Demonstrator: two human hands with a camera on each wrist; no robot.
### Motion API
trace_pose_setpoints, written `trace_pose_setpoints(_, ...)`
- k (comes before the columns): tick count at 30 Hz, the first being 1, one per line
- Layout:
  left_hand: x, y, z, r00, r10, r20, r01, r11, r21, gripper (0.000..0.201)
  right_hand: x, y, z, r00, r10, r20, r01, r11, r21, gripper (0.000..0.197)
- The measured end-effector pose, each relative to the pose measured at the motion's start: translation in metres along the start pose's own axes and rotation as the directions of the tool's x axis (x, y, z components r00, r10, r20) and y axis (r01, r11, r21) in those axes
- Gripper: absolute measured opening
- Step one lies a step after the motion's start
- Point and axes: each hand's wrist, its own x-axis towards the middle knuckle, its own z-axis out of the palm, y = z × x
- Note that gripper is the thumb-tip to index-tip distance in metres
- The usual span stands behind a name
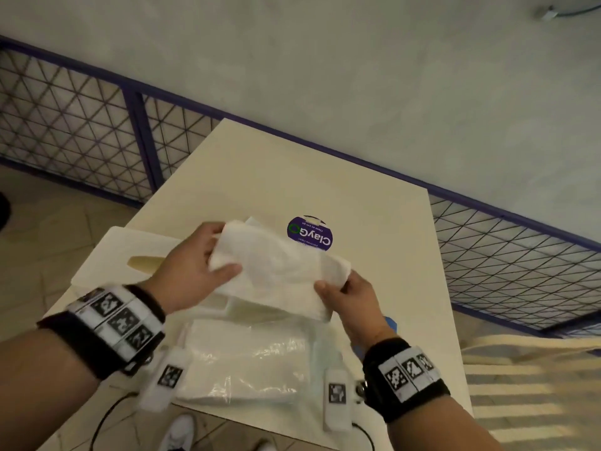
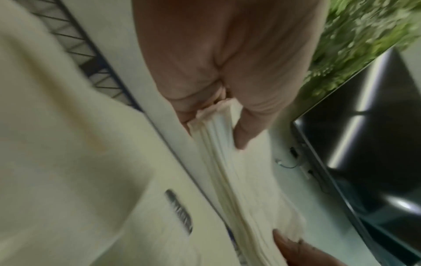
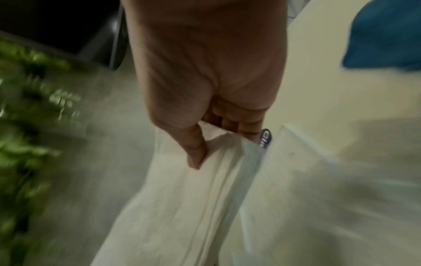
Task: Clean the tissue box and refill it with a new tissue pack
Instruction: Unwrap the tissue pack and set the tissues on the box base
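Both hands hold a stack of white tissues (image 1: 276, 268) in the air over the cream table (image 1: 292, 177). My left hand (image 1: 224, 252) grips the stack's left end, thumb on top and fingers behind. My right hand (image 1: 335, 283) pinches the right end. The left wrist view shows the left hand (image 2: 214, 129) clamped on the layered tissue stack (image 2: 239, 180); the right wrist view shows the right hand (image 3: 218, 144) on the tissue stack (image 3: 182, 207). The cream box lid (image 1: 130, 252) with its oval slot lies at the left. Part of the cream box (image 1: 227, 307) shows under the stack.
A glossy plastic wrapper (image 1: 247, 362) lies near the table's front edge; I cannot tell what it holds. A round purple sticker (image 1: 310, 232) sits mid-table. A blue cloth (image 3: 387, 36) lies at the right. A purple mesh fence (image 1: 81, 125) runs behind the table.
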Motion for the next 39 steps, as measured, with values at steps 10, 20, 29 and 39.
trace_pose_setpoints(10, 0.132, 0.004, 0.038, 0.974, -0.201, 0.104, 0.132, 0.877, 0.462, 0.050, 0.106, 0.035, 0.032, 0.911, 0.408, -0.064, -0.381, 0.891, 0.247, 0.034)
trace_pose_setpoints(20, 0.149, -0.006, 0.097, 0.944, -0.251, 0.213, 0.124, 0.869, 0.479, 0.061, 0.133, 0.060, -0.022, 0.886, 0.396, -0.240, -0.393, 0.917, 0.061, 0.032)
trace_pose_setpoints(29, 0.143, -0.027, 0.115, 0.908, -0.339, 0.247, 0.150, 0.812, 0.564, 0.057, 0.132, 0.058, -0.040, 0.922, 0.241, -0.304, -0.357, 0.833, -0.423, 0.052)
trace_pose_setpoints(39, 0.131, -0.018, 0.114, 0.861, -0.355, 0.365, -0.011, 0.704, 0.711, 0.049, 0.117, 0.050, -0.037, 0.928, 0.235, -0.290, -0.372, 0.630, -0.682, 0.072)
